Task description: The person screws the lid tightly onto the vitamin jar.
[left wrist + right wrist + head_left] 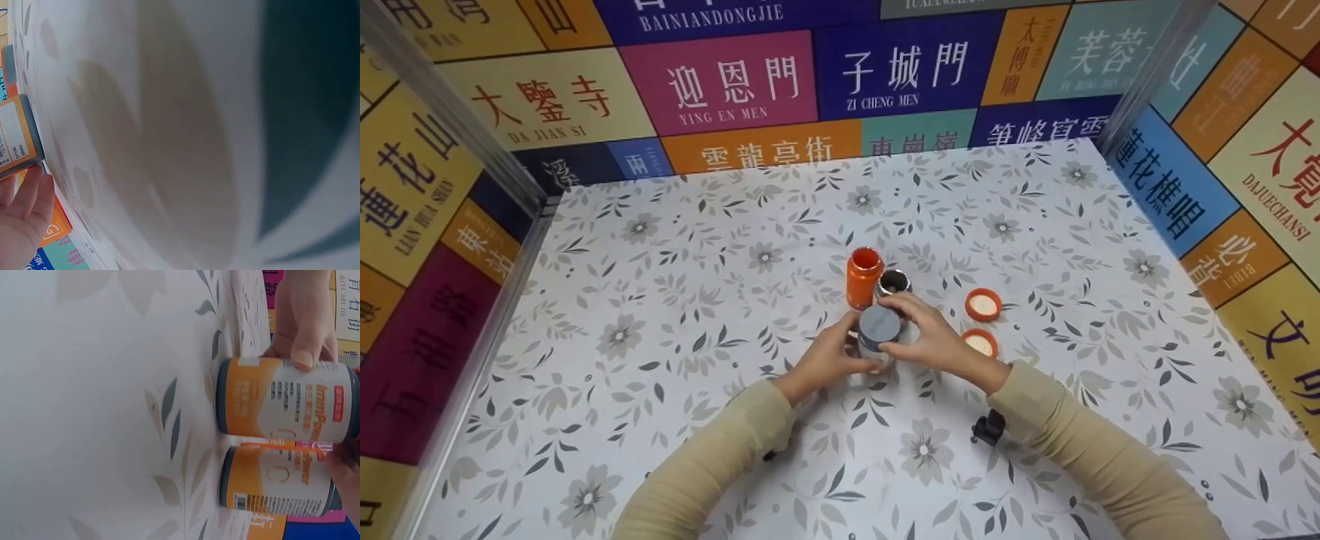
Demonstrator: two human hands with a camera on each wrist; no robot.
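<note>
A supplement bottle point(287, 402) with an orange-and-white label and a grey cap point(879, 324) stands upright between both hands. The left hand point(834, 352) holds its body low on the left side, and the thumb lies across the label in the right wrist view. Around the grey cap the right hand point(926, 336) has its thumb and index finger, from the right. Just behind are an uncapped orange bottle point(862, 285) and a second supplement bottle point(275, 481), whose open mouth has a silvery rim. The left wrist view catches the held bottle point(17, 135) beside the left fingers.
Two orange lids point(982, 304) with pale insides lie upturned right of the right hand, one partly hidden by it. A flower-patterned cloth covers the table point(697, 247). Colourful panels with lettering point(720, 79) enclose the back and both sides.
</note>
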